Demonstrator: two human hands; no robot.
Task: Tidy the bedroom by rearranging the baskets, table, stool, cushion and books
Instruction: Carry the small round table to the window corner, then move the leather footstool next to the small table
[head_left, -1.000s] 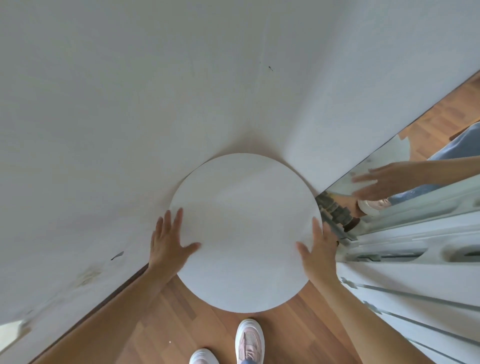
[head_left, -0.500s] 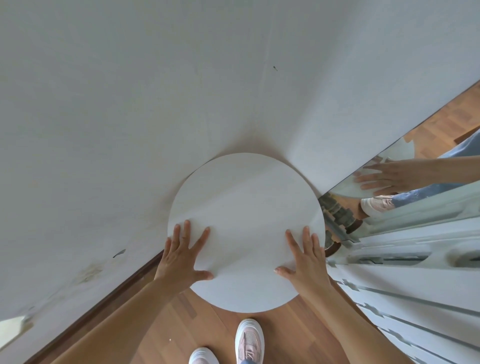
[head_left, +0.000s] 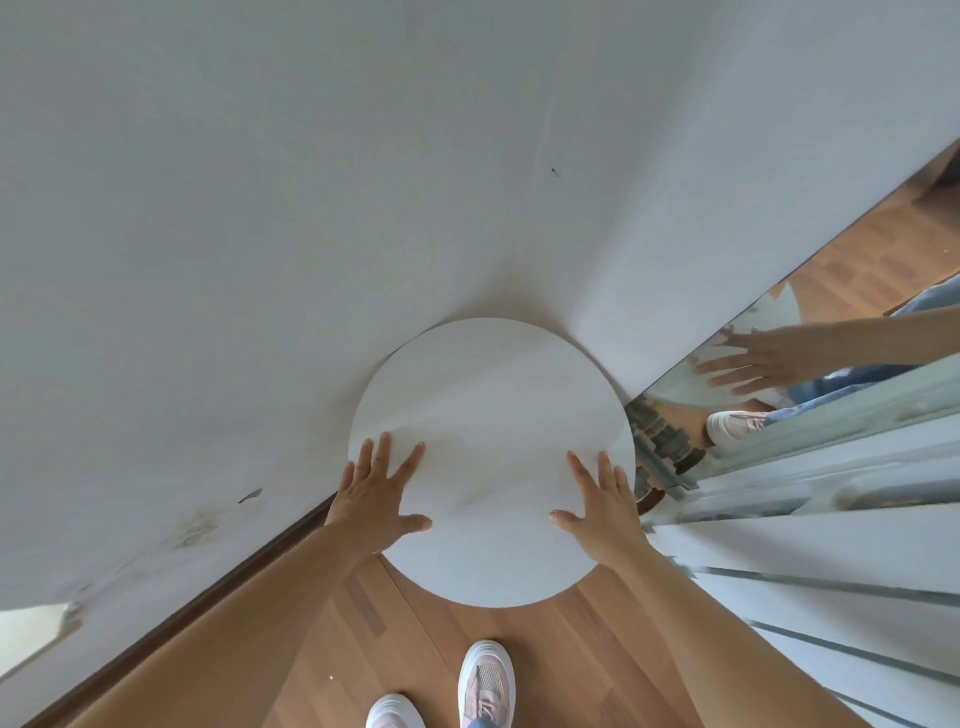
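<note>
Against the white wall (head_left: 260, 208), tucked into the corner where it meets a second wall face, stands the round table (head_left: 493, 415). Its top is a flat, smooth, matte white disc with a thin edge and nothing lying on it; no label or writing shows anywhere on it. The far rim of the table sits close against the corner, though I cannot tell whether it touches.

On the near left part of the table top lies the left hand (head_left: 376, 493), palm down, fingers (head_left: 384, 452) spread and stretched flat, thumb pointing toward the table's middle. It grips nothing. On the near right part lies the right hand (head_left: 600, 499) in the same manner: flat, fingers splayed, thumb turned inward, nothing held. Both bare forearms reach in from below the table.

Beneath the table's near rim runs a wooden floor (head_left: 545, 649) of warm brown planks with visible grain, and two pale sneakers (head_left: 485, 686) stand on it just short of the table. A dark skirting strip (head_left: 260, 551) follows the foot of the wall to the table's left, where the paint above is scuffed and stained. Right of the table, a mirror (head_left: 831, 338) reflects an outstretched hand, a shoe and the plank floor; below it lie white panels with grey metal rails (head_left: 831, 587).
</note>
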